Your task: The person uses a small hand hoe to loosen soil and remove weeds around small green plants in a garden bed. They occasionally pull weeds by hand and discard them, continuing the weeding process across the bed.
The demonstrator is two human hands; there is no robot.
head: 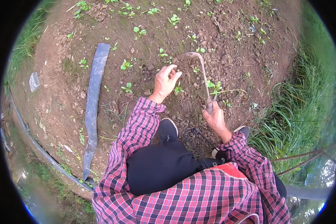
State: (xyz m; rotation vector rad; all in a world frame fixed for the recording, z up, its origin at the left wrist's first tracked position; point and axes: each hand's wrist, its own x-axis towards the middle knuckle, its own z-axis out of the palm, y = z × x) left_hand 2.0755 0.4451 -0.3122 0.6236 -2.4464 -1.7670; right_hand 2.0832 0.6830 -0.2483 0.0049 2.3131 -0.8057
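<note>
My right hand (215, 117) is closed around the handle of a hand hoe (203, 68). The tool's thin shank reaches away from me and bends left at the top, where its soil-coloured end rests at the ground. My left hand (165, 81) hovers over the soil left of the hoe, fingers curled and thumb apart, with nothing visible in it. Just below its thumb grows a small green seedling (179, 89). Leafy seedlings (215, 86) stand right beside the hoe's shank, and a pale green stalk (232, 90) lies across there.
Several seedlings (140, 33) dot the brown soil (145, 112). A flat grey strip (96, 92) lies lengthwise on the left, near a dark hose (44, 152). Tall grass (294, 112) borders the right side. A dark cord (194, 137) lies between my shoes (167, 129).
</note>
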